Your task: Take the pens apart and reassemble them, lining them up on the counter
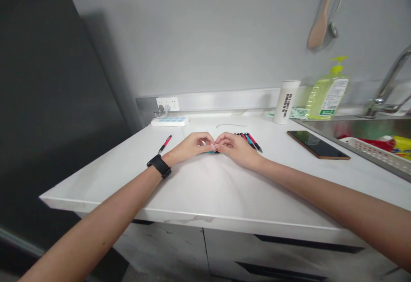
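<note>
Your left hand (191, 147) and right hand (237, 149) curl almost shut, fingertips meeting over a teal pen (212, 151) that they mostly hide, so you cannot tell which hand has hold of it. A bunch of black, pink and teal pens (249, 141) lies just beside your right hand and a pink pen (165, 144) near your left, both well back from the front edge of the table (192, 214). Farther right, a phone (317, 145) lies near the steel sink (362, 130).

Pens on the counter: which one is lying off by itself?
The pink-and-black pen left of the left hand; the other pens lie bunched beside the right hand.
</note>
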The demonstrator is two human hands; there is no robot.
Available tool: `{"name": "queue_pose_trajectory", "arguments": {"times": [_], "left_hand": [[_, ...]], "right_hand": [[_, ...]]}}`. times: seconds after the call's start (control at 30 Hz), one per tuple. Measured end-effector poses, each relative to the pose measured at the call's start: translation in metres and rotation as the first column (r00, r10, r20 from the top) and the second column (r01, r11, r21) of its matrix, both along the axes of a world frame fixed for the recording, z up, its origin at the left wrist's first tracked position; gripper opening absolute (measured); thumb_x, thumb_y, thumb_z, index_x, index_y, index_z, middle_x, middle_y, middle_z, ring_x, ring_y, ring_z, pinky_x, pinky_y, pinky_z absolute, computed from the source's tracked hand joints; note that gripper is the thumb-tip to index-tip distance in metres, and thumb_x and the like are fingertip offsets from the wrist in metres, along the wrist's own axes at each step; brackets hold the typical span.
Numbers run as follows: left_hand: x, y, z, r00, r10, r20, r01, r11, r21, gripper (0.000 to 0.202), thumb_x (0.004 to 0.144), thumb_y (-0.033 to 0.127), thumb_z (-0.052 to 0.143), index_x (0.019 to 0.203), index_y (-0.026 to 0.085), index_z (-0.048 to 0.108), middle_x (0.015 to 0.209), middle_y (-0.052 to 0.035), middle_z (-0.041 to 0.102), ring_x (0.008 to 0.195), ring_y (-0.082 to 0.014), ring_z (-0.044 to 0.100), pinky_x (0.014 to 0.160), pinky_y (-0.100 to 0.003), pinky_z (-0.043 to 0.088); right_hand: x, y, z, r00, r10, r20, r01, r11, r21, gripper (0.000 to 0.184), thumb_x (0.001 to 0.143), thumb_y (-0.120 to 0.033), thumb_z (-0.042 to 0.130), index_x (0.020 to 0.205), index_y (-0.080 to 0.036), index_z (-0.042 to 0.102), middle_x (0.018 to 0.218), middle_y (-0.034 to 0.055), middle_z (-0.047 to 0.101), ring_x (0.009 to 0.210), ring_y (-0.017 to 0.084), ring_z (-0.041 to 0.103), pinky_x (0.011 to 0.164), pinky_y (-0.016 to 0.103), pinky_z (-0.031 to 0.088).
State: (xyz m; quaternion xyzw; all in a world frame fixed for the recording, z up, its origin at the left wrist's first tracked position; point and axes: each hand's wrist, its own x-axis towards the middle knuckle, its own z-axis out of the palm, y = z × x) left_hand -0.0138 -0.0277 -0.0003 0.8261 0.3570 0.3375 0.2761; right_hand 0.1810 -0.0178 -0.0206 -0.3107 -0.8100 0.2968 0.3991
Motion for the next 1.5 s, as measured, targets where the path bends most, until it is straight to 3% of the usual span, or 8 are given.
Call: {"name": "queue_pose_trajectory", "arguments": {"times": [0.17,0.3,0.43,0.57,0.7,0.83,1.0,1.5], "left_hand": [[-0.012,0.009,-0.001,0.983,0.172,0.07,-0.177,0.981,0.077,0.017,0.079,0.032,0.058,0.084,0.016,0.059,0.085,-0.0039,0.065,0.08,-0.0142,0.06,0.074,-0.026,0.045],[-0.024,0.017,-0.003,0.956,0.282,-0.08,-0.265,0.948,0.174,0.018,0.08,0.032,0.056,0.083,0.016,0.063,0.082,-0.0038,0.066,0.075,-0.0144,0.059,0.069,-0.026,0.045],[-0.031,0.018,-0.003,0.941,0.283,-0.186,-0.236,0.942,0.238,0.026,0.083,0.037,0.052,0.087,0.017,0.068,0.091,-0.0066,0.066,0.082,-0.017,0.06,0.073,-0.028,0.045],[-0.034,0.021,-0.004,0.936,0.306,-0.174,-0.255,0.93,0.263,0.027,0.083,0.036,0.052,0.092,0.017,0.069,0.094,-0.0074,0.067,0.086,-0.0181,0.06,0.076,-0.029,0.045],[-0.035,0.025,-0.004,0.936,0.341,-0.091,-0.316,0.924,0.218,0.022,0.079,0.033,0.058,0.091,0.016,0.065,0.083,-0.0047,0.067,0.078,-0.0162,0.061,0.069,-0.027,0.045],[-0.032,0.022,0.0,0.948,0.316,-0.035,-0.304,0.934,0.189,0.017,0.078,0.033,0.06,0.08,0.016,0.064,0.08,-0.004,0.067,0.073,-0.0156,0.062,0.069,-0.027,0.046],[-0.026,0.017,0.005,0.951,0.306,0.041,-0.309,0.938,0.158,0.015,0.077,0.03,0.059,0.081,0.016,0.065,0.082,-0.0052,0.069,0.075,-0.0163,0.063,0.072,-0.029,0.047],[-0.022,0.014,0.011,0.93,0.347,0.119,-0.366,0.904,0.219,0.018,0.075,0.034,0.062,0.078,0.017,0.064,0.082,-0.0044,0.068,0.077,-0.0158,0.061,0.072,-0.028,0.045]], "right_hand": [[0.003,-0.003,-0.001,0.956,-0.143,0.256,0.041,0.929,0.369,0.016,0.083,-0.02,0.056,0.095,-0.018,0.066,0.105,0.0086,0.066,0.104,0.022,0.057,0.095,0.039,0.04],[0.002,0.001,-0.005,0.906,-0.124,0.405,-0.059,0.91,0.41,0.017,0.084,-0.018,0.054,0.085,-0.018,0.07,0.096,0.0068,0.07,0.1,0.023,0.059,0.092,0.038,0.042],[0.001,0.003,-0.008,0.897,-0.101,0.43,-0.099,0.903,0.418,0.02,0.084,-0.015,0.054,0.084,-0.019,0.073,0.095,0.0056,0.071,0.095,0.021,0.061,0.089,0.035,0.043],[0.003,0.003,-0.004,0.922,-0.083,0.377,-0.072,0.922,0.38,0.022,0.081,-0.008,0.054,0.084,-0.019,0.073,0.097,0.0052,0.069,0.085,0.016,0.064,0.083,0.028,0.046],[0.011,0.007,0.004,0.959,-0.166,0.228,0.079,0.935,0.346,0.024,0.08,-0.006,0.053,0.084,-0.02,0.072,0.094,0.0027,0.07,0.082,0.015,0.064,0.082,0.027,0.046],[0.018,0.016,0.005,0.969,-0.223,0.111,0.2,0.962,0.185,0.02,0.079,-0.009,0.054,0.082,-0.02,0.071,0.087,0.0013,0.071,0.077,0.014,0.064,0.078,0.027,0.048],[0.018,0.024,-0.001,0.99,-0.14,-0.019,0.139,0.989,-0.041,0.015,0.077,-0.013,0.057,0.081,-0.019,0.07,0.079,0.0021,0.071,0.076,0.014,0.066,0.074,0.025,0.049],[0.015,0.027,-0.001,0.982,-0.095,-0.16,0.06,0.975,-0.215,0.01,0.072,-0.013,0.061,0.079,-0.015,0.068,0.077,0.0053,0.071,0.074,0.014,0.067,0.07,0.024,0.05]]}}
